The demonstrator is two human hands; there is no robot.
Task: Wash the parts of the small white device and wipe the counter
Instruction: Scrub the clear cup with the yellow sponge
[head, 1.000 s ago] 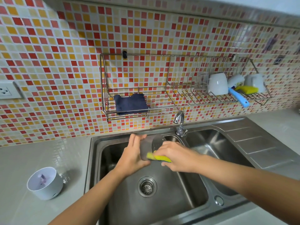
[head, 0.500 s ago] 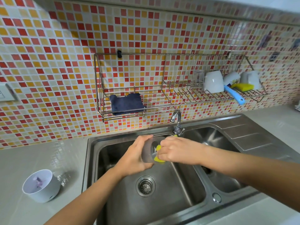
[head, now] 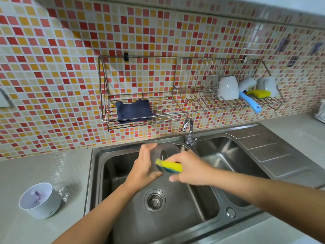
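**grey part scrubbed over the left basin**

the left hand (head: 144,166) is wrapped round one grey, cup-like part (head: 165,152). the part is held on its side above the left basin (head: 112,166), with its open mouth turned toward the right hand (head: 191,170). that hand is closed on one yellow-and-green sponge (head: 171,166), which is pressed against the part's rim. its fingers are curled over the sponge, and the thumb is seen below it, blurred.

one round drain (head: 154,200) is set in the basin floor beneath both hands. two basins are counted in the steel sink (head: 91,173); the right basin (head: 225,155) is partly hidden by the right forearm. one tap (head: 188,131) is mounted at the back between them, and one ribbed draining board (head: 267,155) is formed at the sink's right.

on the counter (head: 44,169) left of the sink, well apart from the hands, one white base (head: 42,206) is stood upright and open-topped. a purplish piece is seen inside it. a small dark mark on its side is too small to be read.

one wire rack (head: 149,57) is hung on the tiled wall above the tap. at its left end one dark blue cloth (head: 133,110) is kept. at its right end are counted:

- one clear glass (head: 211,85)
- two upturned white cups (head: 228,88)
- one white item (head: 247,83) between the cups that cannot be made out
- one blue-handled brush (head: 249,102)
- a second sponge (head: 258,93)

one socket plate (head: 4,99) is cut off at the left edge.
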